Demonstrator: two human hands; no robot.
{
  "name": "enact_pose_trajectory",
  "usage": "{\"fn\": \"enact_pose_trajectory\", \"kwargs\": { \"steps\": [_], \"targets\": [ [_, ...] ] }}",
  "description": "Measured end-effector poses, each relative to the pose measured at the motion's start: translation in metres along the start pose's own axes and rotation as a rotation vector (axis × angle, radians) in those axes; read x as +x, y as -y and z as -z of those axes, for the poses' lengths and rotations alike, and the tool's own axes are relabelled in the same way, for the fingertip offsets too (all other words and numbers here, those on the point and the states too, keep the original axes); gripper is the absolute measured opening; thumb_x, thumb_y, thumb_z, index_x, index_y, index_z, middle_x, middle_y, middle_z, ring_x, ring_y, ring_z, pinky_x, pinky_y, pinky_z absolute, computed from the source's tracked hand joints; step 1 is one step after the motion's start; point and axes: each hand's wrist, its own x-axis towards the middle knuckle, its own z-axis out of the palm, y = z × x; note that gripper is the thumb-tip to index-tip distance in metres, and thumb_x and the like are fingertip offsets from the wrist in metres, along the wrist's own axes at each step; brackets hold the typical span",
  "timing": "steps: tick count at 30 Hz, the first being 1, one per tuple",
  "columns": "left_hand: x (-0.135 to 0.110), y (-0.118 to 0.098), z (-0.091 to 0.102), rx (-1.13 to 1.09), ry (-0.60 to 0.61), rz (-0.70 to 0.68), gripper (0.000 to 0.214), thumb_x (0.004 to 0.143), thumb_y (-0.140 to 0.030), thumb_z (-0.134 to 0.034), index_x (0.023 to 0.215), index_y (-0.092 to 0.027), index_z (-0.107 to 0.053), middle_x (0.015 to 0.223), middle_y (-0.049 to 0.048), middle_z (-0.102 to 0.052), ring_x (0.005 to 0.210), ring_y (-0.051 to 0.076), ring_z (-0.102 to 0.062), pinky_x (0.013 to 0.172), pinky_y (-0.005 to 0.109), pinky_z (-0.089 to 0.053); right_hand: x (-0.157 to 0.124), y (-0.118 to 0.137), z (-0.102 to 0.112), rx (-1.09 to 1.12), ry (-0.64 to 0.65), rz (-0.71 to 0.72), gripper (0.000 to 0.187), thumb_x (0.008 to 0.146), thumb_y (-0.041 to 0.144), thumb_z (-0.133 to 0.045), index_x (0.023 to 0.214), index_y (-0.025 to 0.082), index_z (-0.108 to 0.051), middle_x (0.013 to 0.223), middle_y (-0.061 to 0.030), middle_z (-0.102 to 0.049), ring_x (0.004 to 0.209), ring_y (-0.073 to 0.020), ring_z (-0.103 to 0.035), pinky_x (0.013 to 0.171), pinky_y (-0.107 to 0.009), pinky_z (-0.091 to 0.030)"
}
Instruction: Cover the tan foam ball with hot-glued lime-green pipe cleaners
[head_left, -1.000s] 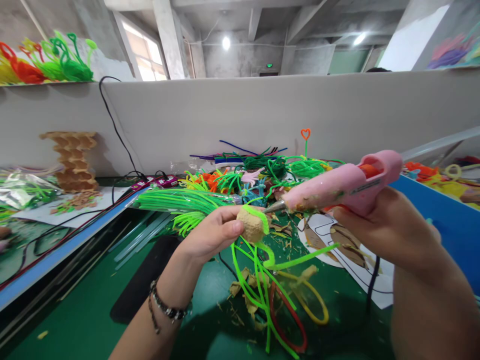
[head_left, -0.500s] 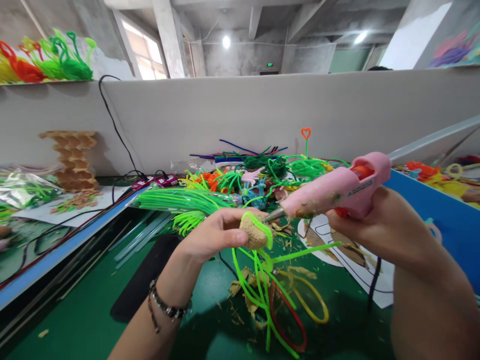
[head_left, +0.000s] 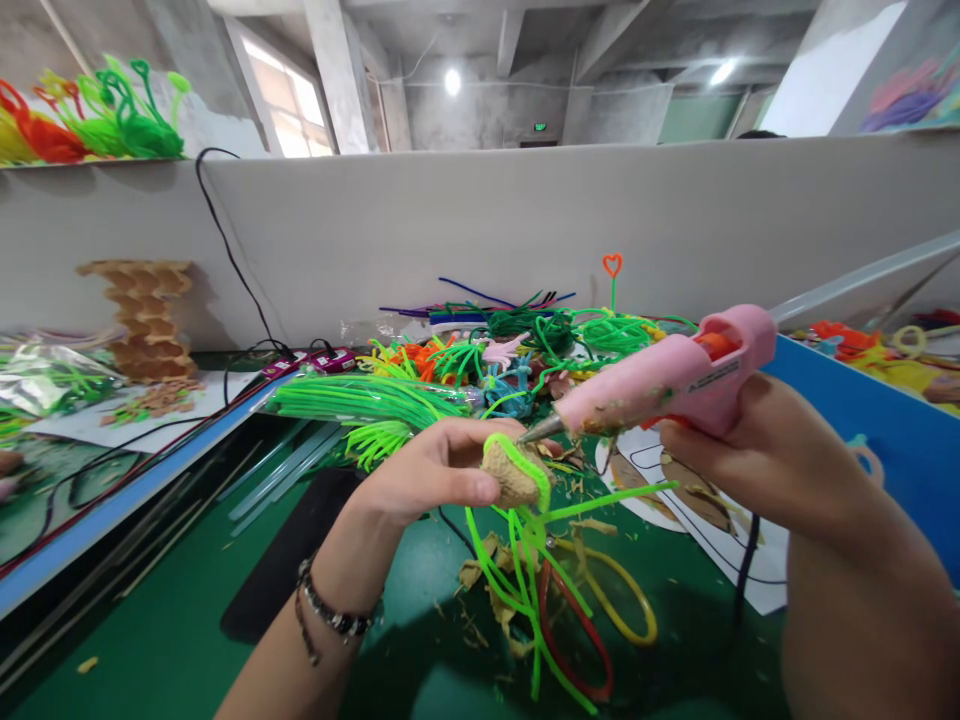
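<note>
Bright ceiling lamps [head_left: 452, 82] and a window [head_left: 286, 95] light concrete walls [head_left: 480, 112].

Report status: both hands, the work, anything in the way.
Left hand: holding tan piece, green stem along its edge. Right hand: gripping glue gun, nozzle near stem. Scraps below, not blocking.

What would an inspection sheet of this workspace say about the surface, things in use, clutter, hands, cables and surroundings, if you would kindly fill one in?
Surface: green tabletop, strewn with tan scraps.
Things in use: tan piece with a green fuzzy stem along its edge; pink glue gun, nozzle at that edge, contact unclear.
Clutter: bundle of green stems; black flat object.
Hands: left hand pinches the tan piece; right hand grips the glue gun.
Cables: black cord down the partition; another cord below the right hand.
Surroundings: blue panel at right; lit lamp overhead.
</note>
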Motion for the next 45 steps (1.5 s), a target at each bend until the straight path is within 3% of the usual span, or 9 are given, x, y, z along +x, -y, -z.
{"fn": "enact_pose_trajectory", "kwargs": {
  "steps": [9, 18, 32, 41, 45],
  "targets": [
    [0.001, -0.002, -0.003, -0.039, 0.048, 0.023, 0.037, 0.06, -0.037, -0.077, 0.092, -0.02, -0.073, 0.078, 0.0024, -0.061, 0.067, 0.012, -0.056, 0.065, 0.022, -0.048, 0.0, 0.0, 0.0, -0.015, 0.015, 0.009, 0.02, 0.065, 0.018, -0.046, 0.05, 0.022, -0.033, 0.043, 0.0037, -0.034, 0.038, -0.008, -0.031, 0.034, -0.024, -0.025],
    [0.001, 0.001, -0.005, -0.107, 0.033, 0.079, 0.04, 0.059, -0.033, -0.079, 0.095, -0.018, -0.071, 0.071, -0.0007, -0.066, 0.062, 0.009, -0.058, 0.068, 0.019, -0.047, 0.002, 0.0, 0.0, -0.024, 0.023, 0.001, 0.017, 0.061, 0.015, -0.046, 0.05, 0.022, -0.036, 0.042, 0.0037, -0.036, 0.038, -0.0077, -0.033, 0.033, -0.022, -0.027],
    [0.003, 0.001, -0.006, -0.195, -0.133, 0.047, 0.043, 0.048, -0.02, -0.085, 0.089, -0.022, -0.071, 0.079, -0.0028, -0.069, 0.065, 0.008, -0.062, 0.06, 0.014, -0.048, -0.002, -0.006, 0.001, -0.046, -0.001, -0.155, 0.018, 0.061, 0.023, -0.051, 0.048, 0.023, -0.039, 0.042, 0.0025, -0.043, 0.038, -0.0101, -0.039, 0.034, -0.025, -0.031],
    [-0.001, -0.008, 0.005, -0.017, -0.256, -0.059, 0.053, 0.054, -0.033, -0.082, 0.104, -0.02, -0.066, 0.08, 0.0023, -0.065, 0.07, 0.011, -0.061, 0.065, 0.019, -0.048, -0.003, -0.014, 0.014, -0.066, -0.087, -0.233, 0.02, 0.059, 0.034, -0.054, 0.047, 0.023, -0.043, 0.037, 0.0022, -0.042, 0.034, -0.0116, -0.039, 0.03, -0.026, -0.03],
    [-0.011, -0.02, 0.007, 0.31, -0.347, -0.114, 0.048, 0.058, -0.03, -0.079, 0.104, -0.023, -0.065, 0.083, 0.0012, -0.063, 0.074, 0.013, -0.058, 0.065, 0.02, -0.046, -0.002, -0.028, 0.015, -0.157, -0.063, -0.28, 0.026, 0.061, 0.034, -0.06, 0.049, 0.022, -0.041, 0.038, 0.004, -0.039, 0.034, -0.0096, -0.034, 0.031, -0.025, -0.025]
  ]
}}
